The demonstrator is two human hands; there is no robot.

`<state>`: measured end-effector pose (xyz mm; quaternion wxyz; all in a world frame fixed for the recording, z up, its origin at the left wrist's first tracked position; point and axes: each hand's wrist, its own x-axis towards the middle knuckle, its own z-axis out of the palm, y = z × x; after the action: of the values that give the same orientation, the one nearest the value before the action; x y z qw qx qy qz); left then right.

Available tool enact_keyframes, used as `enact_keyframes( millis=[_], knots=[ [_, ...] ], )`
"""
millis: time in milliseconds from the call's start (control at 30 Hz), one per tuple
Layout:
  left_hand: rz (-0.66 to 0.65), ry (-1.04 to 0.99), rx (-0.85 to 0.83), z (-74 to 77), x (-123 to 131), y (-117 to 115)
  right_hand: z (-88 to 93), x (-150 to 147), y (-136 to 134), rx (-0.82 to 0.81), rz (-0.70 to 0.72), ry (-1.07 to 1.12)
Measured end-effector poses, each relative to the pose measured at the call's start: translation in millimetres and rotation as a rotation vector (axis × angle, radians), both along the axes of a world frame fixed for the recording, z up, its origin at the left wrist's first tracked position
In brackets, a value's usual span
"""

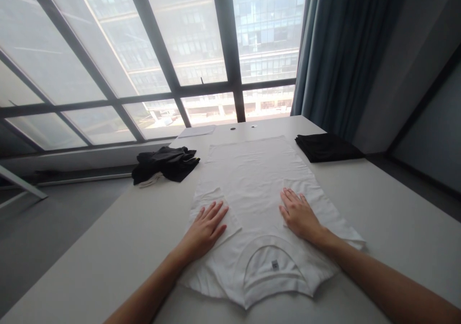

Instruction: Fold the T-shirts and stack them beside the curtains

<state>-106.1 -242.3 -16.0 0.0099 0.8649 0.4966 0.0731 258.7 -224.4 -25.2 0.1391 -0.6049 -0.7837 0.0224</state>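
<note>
A white T-shirt (252,189) lies spread on the white table, its round collar with a small dark neck label toward me. Both sleeves are turned inward over the body of the shirt. My left hand (208,228) rests flat on the left sleeve, fingers spread. On the right sleeve lies my right hand (298,213), palm down with the fingers extended and slightly apart. Neither hand grips the cloth. Small wrinkles run along the right side of the shirt and around the collar.
On the white table (389,204), a crumpled heap of black clothing (163,163) sits at the left edge. A folded black garment (327,147) lies at the right. Pale sheets (196,131) rest at the far left corner. Beyond are windows and a blue-grey curtain (334,50).
</note>
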Motion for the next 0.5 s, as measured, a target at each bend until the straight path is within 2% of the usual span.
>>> enact_keyframes(
  millis=[500],
  knots=[
    [0.020,0.009,-0.039,3.6,1.7,-2.1,0.2,-0.6,-0.6,-0.005,-0.010,-0.021]
  ],
)
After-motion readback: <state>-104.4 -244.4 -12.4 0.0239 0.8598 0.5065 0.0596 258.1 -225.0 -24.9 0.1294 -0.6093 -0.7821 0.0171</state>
